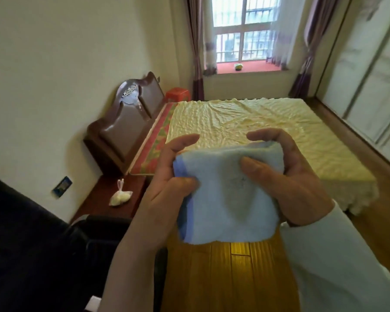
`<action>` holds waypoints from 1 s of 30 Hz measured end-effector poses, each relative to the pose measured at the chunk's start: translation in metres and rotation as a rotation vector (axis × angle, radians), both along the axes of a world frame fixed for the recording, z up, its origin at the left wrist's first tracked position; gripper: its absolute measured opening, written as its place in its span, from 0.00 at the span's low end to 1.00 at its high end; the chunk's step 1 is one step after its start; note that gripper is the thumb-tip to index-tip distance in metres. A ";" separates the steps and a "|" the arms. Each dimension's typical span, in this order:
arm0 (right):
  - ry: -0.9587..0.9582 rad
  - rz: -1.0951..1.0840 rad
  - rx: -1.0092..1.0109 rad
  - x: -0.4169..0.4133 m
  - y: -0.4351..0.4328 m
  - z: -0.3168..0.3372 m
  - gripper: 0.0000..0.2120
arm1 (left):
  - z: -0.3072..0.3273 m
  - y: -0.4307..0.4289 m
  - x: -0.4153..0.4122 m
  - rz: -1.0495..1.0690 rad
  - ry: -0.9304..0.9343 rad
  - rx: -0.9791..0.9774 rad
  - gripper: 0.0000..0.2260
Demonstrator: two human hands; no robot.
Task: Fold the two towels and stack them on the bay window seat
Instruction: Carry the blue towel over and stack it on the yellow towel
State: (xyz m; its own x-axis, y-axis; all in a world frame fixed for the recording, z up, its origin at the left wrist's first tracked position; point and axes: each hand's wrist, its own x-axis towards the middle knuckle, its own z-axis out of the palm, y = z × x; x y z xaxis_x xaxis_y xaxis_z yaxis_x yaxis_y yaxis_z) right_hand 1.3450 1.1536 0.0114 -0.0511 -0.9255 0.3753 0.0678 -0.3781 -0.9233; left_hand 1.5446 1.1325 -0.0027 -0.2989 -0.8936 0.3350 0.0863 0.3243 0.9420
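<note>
The towel (229, 197) is pale blue, with a darker blue band down its left edge. The bed cover (257, 131) is pale yellow and plain, and beside it runs a strip of bedding (153, 145) patterned in pink, red and green (the motif is too blurred to read). The headboard (126, 122) is glossy dark brown. The stool (178, 93) is bright red-orange. The window seat (248, 68) is red. The curtains (311, 52) are purple, sheer white nearer the glass. The floor (230, 278) is honey-yellow wood. The sleeve (338, 255) is white.
</note>
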 end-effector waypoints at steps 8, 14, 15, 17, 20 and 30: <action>0.047 -0.185 -0.010 -0.084 -0.014 0.002 0.19 | 0.008 -0.043 -0.096 -0.068 -0.026 -0.127 0.13; 0.051 -0.303 -0.010 -0.153 -0.053 0.002 0.19 | 0.008 -0.110 -0.175 -0.155 -0.015 -0.158 0.16; 0.055 -0.321 -0.004 -0.166 -0.064 0.003 0.19 | 0.010 -0.125 -0.189 -0.175 -0.017 -0.172 0.16; 0.061 -0.362 0.008 -0.193 -0.089 0.006 0.20 | 0.014 -0.157 -0.218 -0.212 -0.022 -0.205 0.17; 0.063 -0.433 -0.012 -0.232 -0.122 0.009 0.23 | 0.021 -0.200 -0.261 -0.284 0.008 -0.199 0.17; 0.007 -0.556 -0.030 -0.370 -0.188 0.005 0.24 | 0.024 -0.291 -0.413 -0.482 0.029 -0.187 0.15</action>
